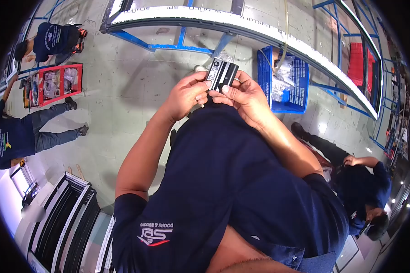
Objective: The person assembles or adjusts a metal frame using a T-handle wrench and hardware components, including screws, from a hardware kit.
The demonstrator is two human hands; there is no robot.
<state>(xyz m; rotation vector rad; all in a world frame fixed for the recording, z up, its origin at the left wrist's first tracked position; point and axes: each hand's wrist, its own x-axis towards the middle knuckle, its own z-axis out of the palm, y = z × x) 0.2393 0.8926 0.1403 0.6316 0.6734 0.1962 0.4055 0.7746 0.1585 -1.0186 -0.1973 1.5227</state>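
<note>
A small block-like fitting with black and silver stripes and a round hole near one corner is held up in front of my chest. My left hand grips its left edge, with the thumb and fingers closed on it. From the right, my right hand is closed on the same piece, its thumb lying across the lower face. Fingers beneath the fitting are partly hidden by it.
A long wrapped frame rests on blue stands ahead. A blue crate with plastic bags stands at right. A red crate and two people are at left; another person is at right. Black profiles stand lower left.
</note>
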